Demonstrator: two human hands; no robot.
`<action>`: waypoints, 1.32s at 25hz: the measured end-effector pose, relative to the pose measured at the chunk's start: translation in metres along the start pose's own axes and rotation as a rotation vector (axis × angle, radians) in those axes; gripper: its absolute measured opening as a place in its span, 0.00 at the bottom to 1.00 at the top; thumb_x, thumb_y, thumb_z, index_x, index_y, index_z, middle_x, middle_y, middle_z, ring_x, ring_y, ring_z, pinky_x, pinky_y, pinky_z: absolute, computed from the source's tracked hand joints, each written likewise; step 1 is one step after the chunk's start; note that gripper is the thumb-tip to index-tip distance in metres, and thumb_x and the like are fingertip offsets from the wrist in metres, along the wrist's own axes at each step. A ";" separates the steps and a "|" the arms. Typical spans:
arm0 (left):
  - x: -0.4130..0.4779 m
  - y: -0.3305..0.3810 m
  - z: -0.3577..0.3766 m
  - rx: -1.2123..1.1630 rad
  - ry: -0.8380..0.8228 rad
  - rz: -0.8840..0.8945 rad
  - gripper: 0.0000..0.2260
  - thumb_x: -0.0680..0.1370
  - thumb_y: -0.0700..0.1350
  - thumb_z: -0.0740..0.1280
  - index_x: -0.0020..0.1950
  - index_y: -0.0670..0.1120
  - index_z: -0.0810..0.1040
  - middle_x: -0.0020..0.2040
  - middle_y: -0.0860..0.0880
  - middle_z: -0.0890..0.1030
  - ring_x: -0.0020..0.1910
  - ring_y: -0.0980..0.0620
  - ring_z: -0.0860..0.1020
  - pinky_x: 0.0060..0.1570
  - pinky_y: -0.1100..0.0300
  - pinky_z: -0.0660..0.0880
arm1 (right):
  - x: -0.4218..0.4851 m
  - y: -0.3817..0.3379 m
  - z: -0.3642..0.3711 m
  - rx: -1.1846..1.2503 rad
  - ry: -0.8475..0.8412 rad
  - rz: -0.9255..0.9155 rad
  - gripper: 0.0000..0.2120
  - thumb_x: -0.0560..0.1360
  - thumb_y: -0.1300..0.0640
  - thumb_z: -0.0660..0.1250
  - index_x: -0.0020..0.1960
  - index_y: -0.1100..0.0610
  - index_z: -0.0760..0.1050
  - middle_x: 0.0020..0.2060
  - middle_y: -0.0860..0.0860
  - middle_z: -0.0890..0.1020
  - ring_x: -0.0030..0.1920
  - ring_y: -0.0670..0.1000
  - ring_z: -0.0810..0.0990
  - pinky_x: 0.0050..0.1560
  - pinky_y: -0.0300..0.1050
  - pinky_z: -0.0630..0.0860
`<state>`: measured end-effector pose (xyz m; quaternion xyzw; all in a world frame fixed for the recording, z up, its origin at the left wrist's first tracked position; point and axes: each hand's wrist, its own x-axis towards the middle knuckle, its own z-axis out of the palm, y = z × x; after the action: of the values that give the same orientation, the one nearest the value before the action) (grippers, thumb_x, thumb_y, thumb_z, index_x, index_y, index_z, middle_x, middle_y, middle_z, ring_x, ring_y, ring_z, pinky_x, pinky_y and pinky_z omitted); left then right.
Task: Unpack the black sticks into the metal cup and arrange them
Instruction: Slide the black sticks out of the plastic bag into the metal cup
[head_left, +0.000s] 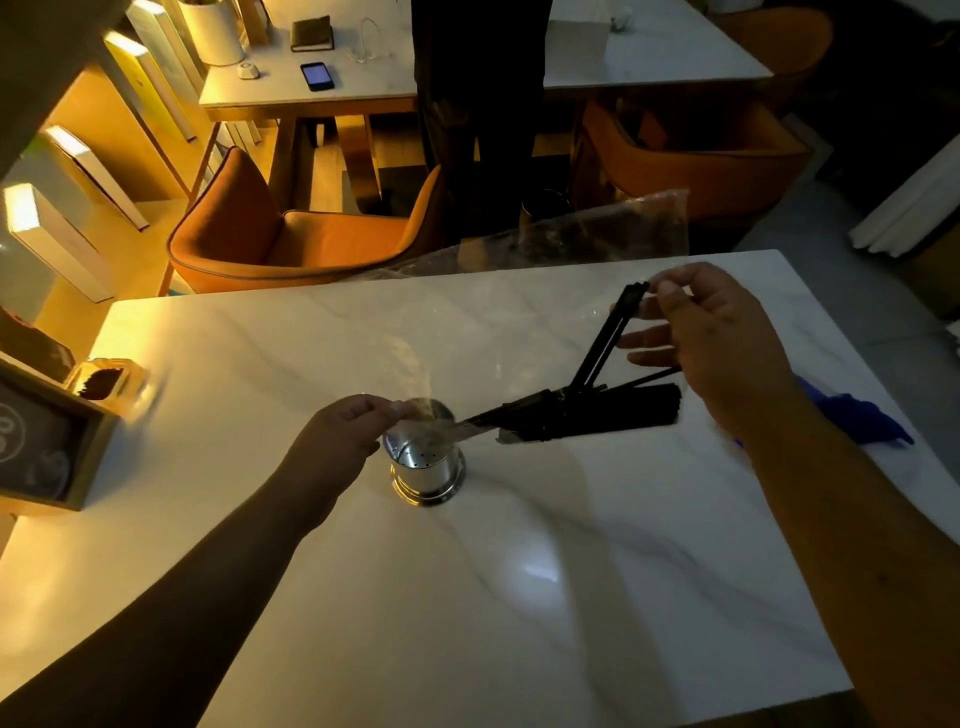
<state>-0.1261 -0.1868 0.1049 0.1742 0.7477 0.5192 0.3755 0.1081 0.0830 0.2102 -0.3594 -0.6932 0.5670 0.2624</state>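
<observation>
Head view shows your left hand (343, 436) pinching the clear plastic wrapper (415, 415), thumb and fingers pressed together on its thin edge, right over the shiny round metal cup (427, 467). Your right hand (711, 343) pinches a few thin black sticks (610, 332) by their top ends between thumb and first finger. The other fingers are spread loose. Those sticks tilt up and lean away from the big black bundle (597, 413), which lies flat just right of the cup.

You look like you are near the start. The cup seems empty, though the wrapper hides part of its mouth. Most sticks lie in the bundle, so almost all the moving and all the tidying is left.

The cup stands near the middle of the white marble table (467, 597). There is lots of bare table on the near side and to the left of it. A blue cloth (862, 421) lies by the right edge, under your right arm. A dark box (41, 441) and a small gold holder (104, 384) sit at the left edge. More clear plastic (597, 234) lies along the far edge. None of these are close to the cup.
</observation>
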 end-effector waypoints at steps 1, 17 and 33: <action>-0.001 -0.004 0.002 -0.023 0.032 -0.016 0.08 0.82 0.51 0.68 0.51 0.51 0.86 0.51 0.52 0.88 0.57 0.49 0.82 0.62 0.47 0.77 | 0.002 -0.010 0.004 -0.027 -0.016 -0.025 0.09 0.87 0.55 0.59 0.55 0.50 0.77 0.47 0.49 0.88 0.46 0.56 0.89 0.42 0.46 0.86; -0.003 -0.034 -0.006 -0.154 0.122 -0.109 0.08 0.82 0.48 0.68 0.53 0.48 0.85 0.50 0.51 0.88 0.56 0.50 0.83 0.57 0.49 0.78 | 0.009 -0.072 0.068 -0.431 -0.193 -0.257 0.07 0.87 0.55 0.59 0.56 0.51 0.75 0.53 0.52 0.85 0.46 0.47 0.87 0.44 0.45 0.86; -0.010 -0.026 -0.011 -0.183 0.146 -0.062 0.07 0.81 0.48 0.69 0.55 0.47 0.84 0.53 0.48 0.87 0.56 0.46 0.84 0.55 0.48 0.80 | -0.008 -0.144 0.098 -0.669 -0.249 -0.423 0.07 0.86 0.51 0.61 0.55 0.52 0.77 0.45 0.52 0.82 0.43 0.53 0.85 0.41 0.55 0.86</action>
<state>-0.1239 -0.2109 0.0872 0.0778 0.7275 0.5847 0.3504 0.0087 0.0044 0.3291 -0.2029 -0.9243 0.2831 0.1560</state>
